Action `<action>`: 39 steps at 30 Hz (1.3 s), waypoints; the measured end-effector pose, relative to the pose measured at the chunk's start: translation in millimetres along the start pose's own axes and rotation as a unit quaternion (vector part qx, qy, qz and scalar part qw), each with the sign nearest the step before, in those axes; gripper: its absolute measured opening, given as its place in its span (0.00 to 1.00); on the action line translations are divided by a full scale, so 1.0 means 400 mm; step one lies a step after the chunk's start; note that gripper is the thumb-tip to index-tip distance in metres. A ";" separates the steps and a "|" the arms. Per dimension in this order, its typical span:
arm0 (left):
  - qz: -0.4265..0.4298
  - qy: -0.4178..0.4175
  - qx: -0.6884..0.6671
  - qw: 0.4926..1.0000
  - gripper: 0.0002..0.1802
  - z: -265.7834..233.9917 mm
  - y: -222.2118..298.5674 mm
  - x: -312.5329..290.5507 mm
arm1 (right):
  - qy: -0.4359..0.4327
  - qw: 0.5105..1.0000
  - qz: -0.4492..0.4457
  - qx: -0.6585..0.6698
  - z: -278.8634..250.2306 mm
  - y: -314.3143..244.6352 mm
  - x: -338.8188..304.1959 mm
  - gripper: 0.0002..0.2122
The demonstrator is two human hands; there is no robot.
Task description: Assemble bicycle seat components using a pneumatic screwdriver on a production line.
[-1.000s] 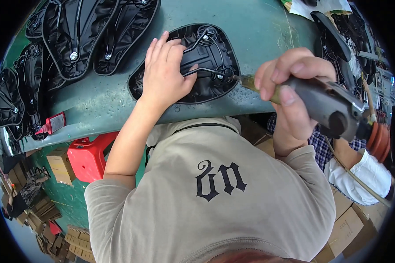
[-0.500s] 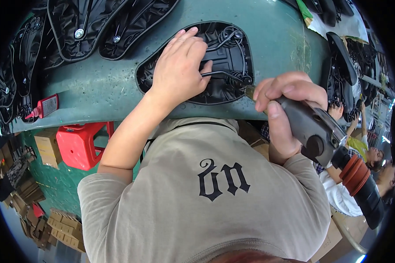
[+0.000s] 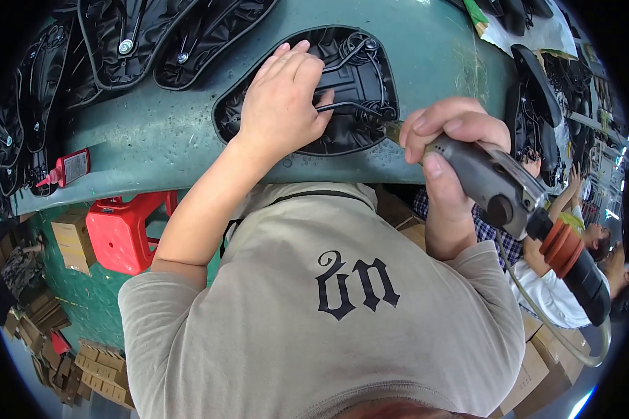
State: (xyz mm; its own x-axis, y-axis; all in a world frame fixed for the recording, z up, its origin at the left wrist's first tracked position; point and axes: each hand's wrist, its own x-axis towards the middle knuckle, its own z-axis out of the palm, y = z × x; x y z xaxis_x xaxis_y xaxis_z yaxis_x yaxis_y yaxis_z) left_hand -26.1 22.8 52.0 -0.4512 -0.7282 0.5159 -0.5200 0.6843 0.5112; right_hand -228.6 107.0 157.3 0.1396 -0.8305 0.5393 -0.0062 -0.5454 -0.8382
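Note:
A black bicycle saddle (image 3: 339,145) lies upside down on the green tabletop, its wire rails and coil springs facing up. My left hand (image 3: 281,101) grips it from above, with long fingers across the narrower part and the thumb against a rail (image 3: 346,105). In my right hand (image 3: 458,131) is a grey air-powered hand tool (image 3: 495,183) with an orange ring and a black rear end. The tool's tip points at the near coil spring (image 3: 372,112) on the saddle's right side; whether it touches cannot be made out.
More black saddles (image 3: 213,42) lie at the back left and another group (image 3: 536,87) at the right. A red bottle (image 3: 68,168) sits near the table's front edge. Below are a red stool (image 3: 119,237) and cardboard boxes (image 3: 75,237). People (image 3: 548,293) are at the right.
The view has shifted slightly. My right hand and the tool have moved a little up and left, and a pale hose behind the tool now shows. My left hand keeps its place on the saddle.

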 end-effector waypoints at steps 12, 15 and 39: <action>0.002 0.004 0.033 0.999 0.20 0.001 0.005 -0.003 | 0.010 1.000 0.010 0.023 -0.004 -0.081 0.023 0.16; 0.008 -0.012 0.015 1.000 0.19 -0.019 0.004 0.001 | -0.046 0.996 -0.063 0.037 -0.098 -0.167 0.035 0.19; 0.053 -0.092 -0.104 0.989 0.14 -0.071 -0.035 -0.033 | -0.011 0.983 0.036 0.179 -0.083 0.104 0.138 0.17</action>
State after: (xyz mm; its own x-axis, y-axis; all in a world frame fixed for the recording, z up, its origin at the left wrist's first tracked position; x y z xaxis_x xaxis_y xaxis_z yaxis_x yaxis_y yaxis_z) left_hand 7.6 24.0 57.7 -0.6296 -0.6335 0.4498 -0.3112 0.7361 0.6011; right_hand -253.9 34.8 154.9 0.1733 -0.8601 0.4797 0.3320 -0.4076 -0.8507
